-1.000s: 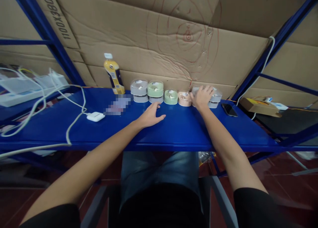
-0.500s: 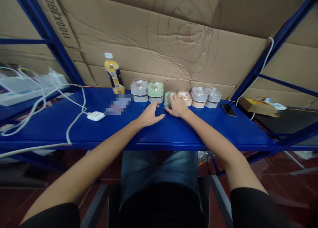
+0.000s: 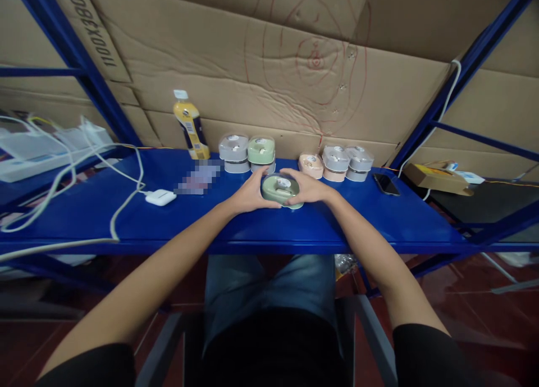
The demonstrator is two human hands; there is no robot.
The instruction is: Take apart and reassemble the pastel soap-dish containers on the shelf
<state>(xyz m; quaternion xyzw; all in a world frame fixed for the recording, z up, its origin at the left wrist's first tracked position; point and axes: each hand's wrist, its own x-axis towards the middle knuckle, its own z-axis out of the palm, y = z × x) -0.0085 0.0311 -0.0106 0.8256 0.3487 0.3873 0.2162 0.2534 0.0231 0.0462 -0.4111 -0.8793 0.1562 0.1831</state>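
Between my two hands is a small green box [image 3: 278, 189] with a clear lid, a round white label and a slim clasp-like piece on top. My left hand [image 3: 252, 194] wraps its left side, thumb along the near edge. From the right, my right hand [image 3: 309, 188] grips it, fingers behind and thumb in front. A pale green part shows beneath the box's right side. Behind my left hand stand a grey box [image 3: 233, 145] and another green box [image 3: 261, 149], each stacked on a grey one. To the right sits a single pink box [image 3: 310, 166].
Two more stacks with grey boxes [image 3: 336, 158] on top stand right of the pink box. A phone [image 3: 386, 184] lies farther right. At left are a yellow drink bottle [image 3: 191, 126], a white charger case [image 3: 160, 197] and white cables [image 3: 122, 207]. Cardboard [image 3: 210, 55] walls the back.
The green box has left its spot beside the pink box and come toward me. My left hand has closed on it too, joining my right hand.
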